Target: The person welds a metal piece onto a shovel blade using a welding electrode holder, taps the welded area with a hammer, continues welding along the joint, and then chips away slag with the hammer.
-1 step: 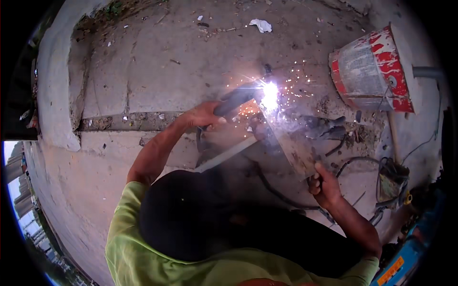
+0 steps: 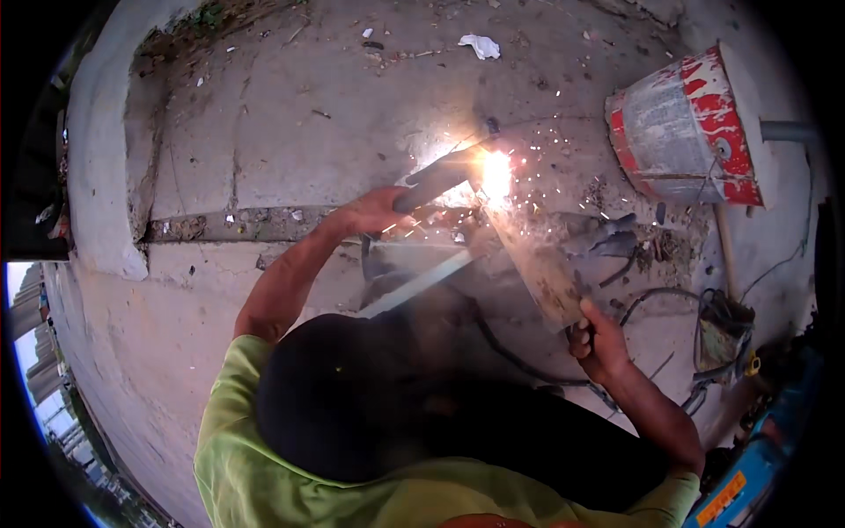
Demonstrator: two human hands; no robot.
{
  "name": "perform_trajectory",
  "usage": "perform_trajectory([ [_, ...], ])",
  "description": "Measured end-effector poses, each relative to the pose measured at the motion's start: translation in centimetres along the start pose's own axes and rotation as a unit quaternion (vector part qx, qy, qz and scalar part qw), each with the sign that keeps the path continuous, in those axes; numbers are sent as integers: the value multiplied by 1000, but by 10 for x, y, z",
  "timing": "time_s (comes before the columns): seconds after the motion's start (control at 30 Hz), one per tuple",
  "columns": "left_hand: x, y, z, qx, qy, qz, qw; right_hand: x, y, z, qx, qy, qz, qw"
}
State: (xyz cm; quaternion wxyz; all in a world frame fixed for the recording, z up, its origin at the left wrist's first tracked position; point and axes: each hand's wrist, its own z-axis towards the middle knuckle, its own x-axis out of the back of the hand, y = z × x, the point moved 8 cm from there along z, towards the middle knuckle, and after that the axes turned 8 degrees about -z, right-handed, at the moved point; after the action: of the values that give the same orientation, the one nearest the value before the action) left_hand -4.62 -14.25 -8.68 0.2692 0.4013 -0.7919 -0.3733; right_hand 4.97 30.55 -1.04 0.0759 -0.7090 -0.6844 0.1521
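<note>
My left hand (image 2: 377, 211) is closed round the near end of a thick dark bar (image 2: 429, 188). The bar slants up and right to a bright welding arc (image 2: 497, 176) that throws sparks. Closed on the lower end of a long flat brownish plate (image 2: 535, 275) is my right hand (image 2: 602, 341); the plate's far end reaches the arc. Glare hides how the bar and plate meet, and whether a welding rod sits there. A pale straight bar (image 2: 418, 283) runs from beside a dark rounded shape (image 2: 339, 396) below toward the plate.
A red and white bucket (image 2: 673, 128) lies tipped at the right. Dark cables (image 2: 519, 363) curl over the concrete, near a small dirty container (image 2: 726, 334). Dark pieces (image 2: 603, 239) lie right of the plate. A blue machine (image 2: 744, 475) stands at lower right, and a crumpled white scrap (image 2: 481, 47) lies far off.
The glare has gone from bluish white to a warmer orange. Smoke around the arc looks thinner and the sparks have spread differently. Both hands are almost where they were.
</note>
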Motion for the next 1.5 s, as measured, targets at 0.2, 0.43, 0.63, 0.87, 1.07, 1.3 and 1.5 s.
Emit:
perform_trajectory([
  [0.2, -6, -15, 0, 18, -37, -170, 985, -12, -10, -10, 3, -15, 38, 999],
  [0.43, -4, -9, -8, 32, -15, -208, 978, -10, -7, -10, 1, -10, 25, 1000],
  [0.63, -7, -6, -7, 40, -18, -178, 983, -10, -10, -11, 13, 4, 11, 1000],
  [0.87, -5, 3, -9, 52, -12, -160, 986, -12, -11, -12, 13, 5, 11, 1000],
  [1.07, -3, 2, -7, 55, -11, -135, 989, -13, -12, -12, 17, 0, 13, 1000],
  [1.3, -2, -1, -3, 56, -14, -103, 993, -14, -13, -13, 17, -3, 10, 1000],
  [1.5, 0, 9, -6, 54, -4, -89, 995, -17, -15, -13, 15, -21, 9, 1000],
])
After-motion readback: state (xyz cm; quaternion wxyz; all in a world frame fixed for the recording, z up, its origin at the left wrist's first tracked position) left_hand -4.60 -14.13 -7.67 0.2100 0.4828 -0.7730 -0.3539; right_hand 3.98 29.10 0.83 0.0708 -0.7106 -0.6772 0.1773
